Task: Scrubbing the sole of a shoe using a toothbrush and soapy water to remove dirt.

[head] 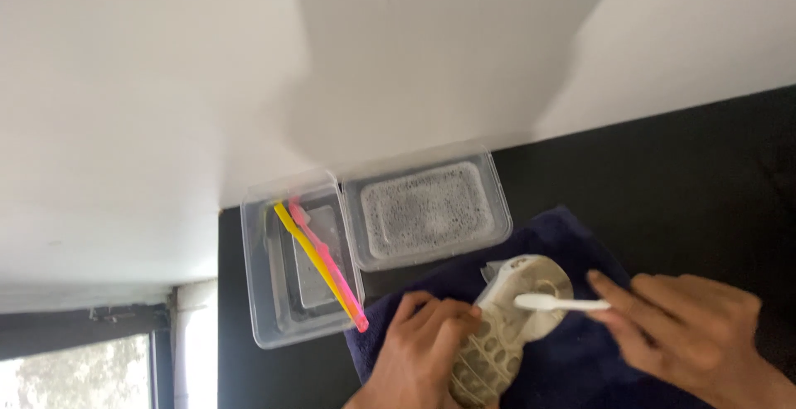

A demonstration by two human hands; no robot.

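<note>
On the dark towel [572,243], the left hand [419,351] grips the upturned shoe [506,334] while right-hand [688,334] fingers [618,297] pinch a white toothbrush [549,302], scrubbing its sole; steady pressure seems needed.

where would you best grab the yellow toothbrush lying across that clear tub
Take the yellow toothbrush by the middle of its handle, coming from above. It lies slantwise across the open clear tub with its shaft bridging the hollow, so fingers can close around it there. The pink toothbrush lies close along its right side, so pinch narrowly.
</note>
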